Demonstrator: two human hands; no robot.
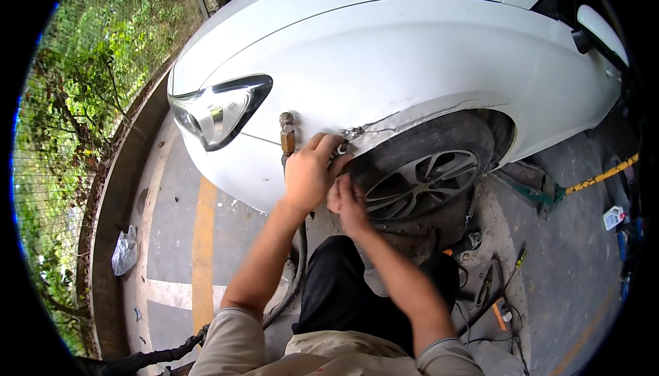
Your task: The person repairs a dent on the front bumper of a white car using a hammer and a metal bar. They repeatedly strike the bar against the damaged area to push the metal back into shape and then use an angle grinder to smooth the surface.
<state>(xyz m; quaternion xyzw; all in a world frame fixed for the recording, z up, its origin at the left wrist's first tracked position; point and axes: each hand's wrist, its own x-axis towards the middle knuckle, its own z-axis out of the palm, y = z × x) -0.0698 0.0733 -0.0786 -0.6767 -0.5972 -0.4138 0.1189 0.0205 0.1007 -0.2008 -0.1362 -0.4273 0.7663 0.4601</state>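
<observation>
A white car's front fender [425, 46] fills the space before me, with its wheel [419, 184] just right of my hands. At the front edge of the wheel arch, small twisted metal pieces [355, 131] sit on creased, scratched paint. My left hand [309, 173] is closed close below them, its fingers curled at a small dark part whose kind is hidden. Beside that hand rises a brass-and-steel fitting [287, 134]; a thick dark hose [300, 259] runs down below the wrist. My right hand [349, 203], slightly blurred, has its fingers bent together by the tyre; what they hold is hidden.
A headlight [226, 111] is to the left. Right of the wheel, a green jack [542, 194] with a yellow-black handle [604, 173] stands on the floor. Pliers [485, 283], cables and an orange-and-white power strip [502, 314] lie near my right knee. A low kerb [113, 225] borders the greenery.
</observation>
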